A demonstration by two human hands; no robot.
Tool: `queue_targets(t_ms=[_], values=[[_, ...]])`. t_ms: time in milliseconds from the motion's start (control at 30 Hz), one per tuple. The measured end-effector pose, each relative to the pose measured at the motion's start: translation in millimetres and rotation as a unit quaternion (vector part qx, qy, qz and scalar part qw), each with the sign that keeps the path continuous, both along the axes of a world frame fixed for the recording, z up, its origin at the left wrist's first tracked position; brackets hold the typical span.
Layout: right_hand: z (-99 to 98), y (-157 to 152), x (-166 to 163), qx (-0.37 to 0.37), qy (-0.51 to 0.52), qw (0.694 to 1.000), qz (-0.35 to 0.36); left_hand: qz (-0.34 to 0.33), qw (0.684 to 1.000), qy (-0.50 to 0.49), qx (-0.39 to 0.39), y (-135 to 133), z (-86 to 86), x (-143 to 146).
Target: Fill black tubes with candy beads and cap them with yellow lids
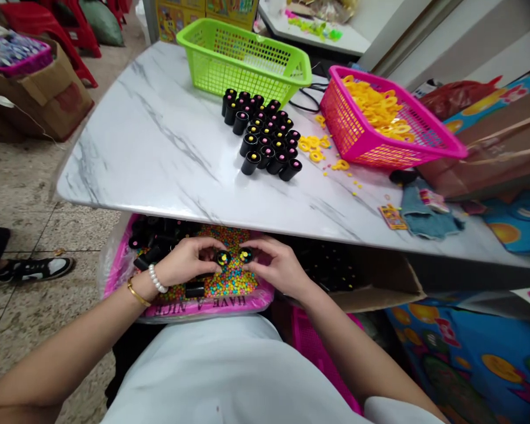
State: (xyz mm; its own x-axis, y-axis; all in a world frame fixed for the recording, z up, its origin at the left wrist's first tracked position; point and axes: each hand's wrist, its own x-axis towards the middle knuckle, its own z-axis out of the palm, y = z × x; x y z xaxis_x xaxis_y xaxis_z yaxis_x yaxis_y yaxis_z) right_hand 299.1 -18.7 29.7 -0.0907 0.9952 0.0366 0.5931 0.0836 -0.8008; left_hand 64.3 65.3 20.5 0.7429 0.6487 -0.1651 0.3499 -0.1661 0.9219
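Note:
My left hand (197, 259) is closed around a small black cup (223, 258) with yellow pieces showing in its mouth. A matching black cup (246, 255) is pinched in my right hand (271, 262), a short gap away. Both are held over a pink tray (194, 309) filled with small multicoloured candy balls (236, 281). One black cup (195, 289) lies on its side on the candy, and more black cups (152, 235) are heaped at the tray's left. On the table, several black cups (265, 141) stand grouped, each with a yellow or pink ball on top.
A green basket (247, 59) stands at the back of the marble-patterned table (159, 153). A pink basket (393, 147) holds yellow plastic pieces (375, 106); a few lie beside it. Right of the tray is an open cardboard box (380, 294) with dark items. A person's shoe (39, 269) shows at left.

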Motion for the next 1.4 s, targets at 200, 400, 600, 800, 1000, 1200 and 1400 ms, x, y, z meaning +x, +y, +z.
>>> queue_targets(t_ms=[200, 400, 600, 800, 1000, 1200, 1400], values=[[13.3, -3, -1, 0.025, 0.045, 0.998, 0.032, 0.028, 0.998, -0.039, 0.038, -7, 26.1, -10], [-5.5, 12, -9, 0.031, -0.154, 0.984, 0.087, 0.043, 0.994, -0.036, 0.089, -13, 33.9, -17], [-17.0, 25, -22, -0.037, -0.318, 0.927, 0.197, 0.061, 0.997, -0.033, 0.034, -21, 25.8, -23], [-17.4, 14, -3, -0.024, -0.013, 0.995, 0.100, 0.070, 0.991, -0.074, -0.088, -23, 21.7, -27], [9.1, -4, -14, -0.034, 0.161, 0.984, 0.072, 0.056, 0.986, -0.107, -0.111, -32, 30.7, -23], [70.1, 12, -3, 0.152, 0.027, 0.988, -0.018, 0.123, 0.978, -0.122, 0.112, -18, 77.8, -15], [72.2, 79, 15, 0.105, -0.115, 0.963, -0.219, 0.261, 0.932, 0.001, 0.252, 64, 100.0, 13]])
